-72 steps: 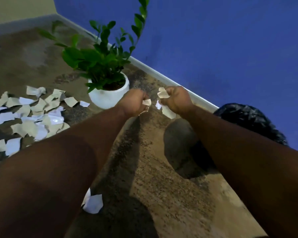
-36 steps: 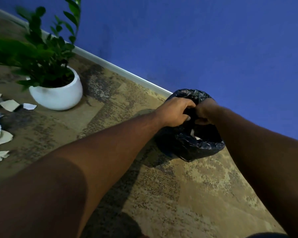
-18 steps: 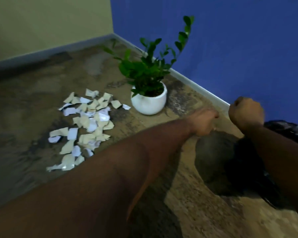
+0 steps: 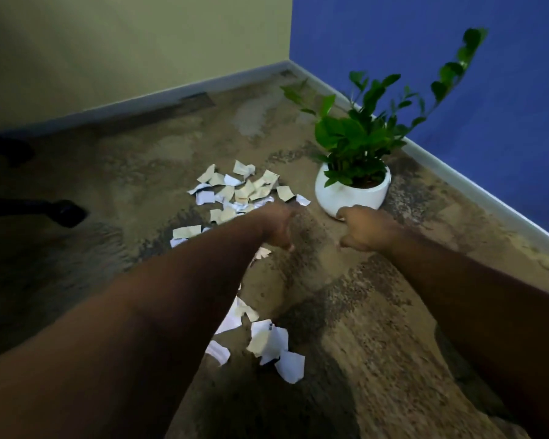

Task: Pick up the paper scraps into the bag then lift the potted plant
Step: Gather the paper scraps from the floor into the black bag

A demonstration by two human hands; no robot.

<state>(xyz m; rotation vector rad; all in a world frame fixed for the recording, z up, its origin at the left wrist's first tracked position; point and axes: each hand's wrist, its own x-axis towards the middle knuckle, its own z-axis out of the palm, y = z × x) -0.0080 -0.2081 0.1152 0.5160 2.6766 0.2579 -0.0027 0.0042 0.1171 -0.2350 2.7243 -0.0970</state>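
Potted plant (image 4: 353, 188) stands on carpet by the blue wall; paper scraps (image 4: 241, 191) scattered just left of it. Left hand (image 4: 278, 228) and right hand (image 4: 366, 231) hover before the pot, fingers loosely curled, holding nothing.

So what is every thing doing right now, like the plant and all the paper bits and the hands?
Potted plant: upright on the floor, not lifted.
Far paper scraps: scattered on the floor beside the pot.
Near paper scraps: loose on the floor, not picked up.
Left hand: over the scraps, fingers curled downward, holding nothing visible.
Right hand: just in front of the pot, loosely curled, empty.
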